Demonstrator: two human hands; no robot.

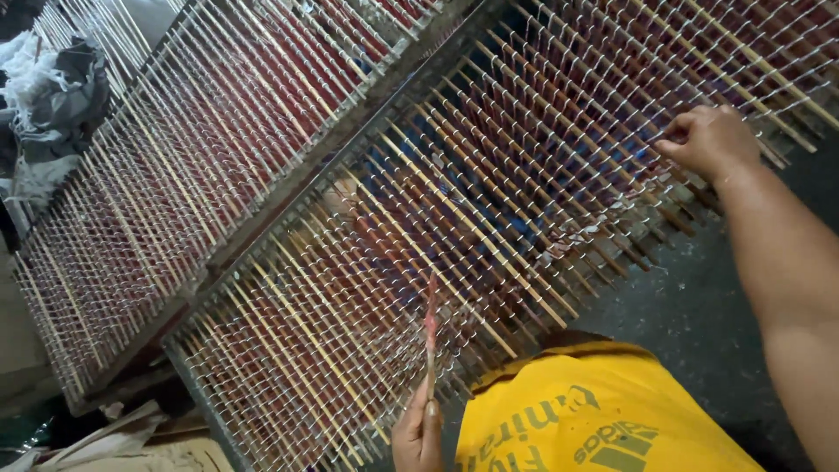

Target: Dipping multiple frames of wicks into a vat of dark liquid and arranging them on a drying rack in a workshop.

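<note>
Two wire racks of sticks lean over the dark floor. Your left hand pinches a red-tipped stick at the rack; your right hand grips another stick's end.

Far rack: a second wire-mesh frame in the upper left of the frame, lying slantwise, threaded with rows of thin sticks whose lower parts are coated dark red.
Metal edge: the grey frame rail running diagonally from the top centre down towards the lower left, between the two racks.
Cloth heap: crumpled grey and white fabric at the far upper left edge.
Floor: dark grey, speckled, at the right centre of the frame.
Paper scraps: pale torn sheets and card in the lower left corner.
Yellow shirt: bright yellow with dark lettering, at the bottom centre.
</note>
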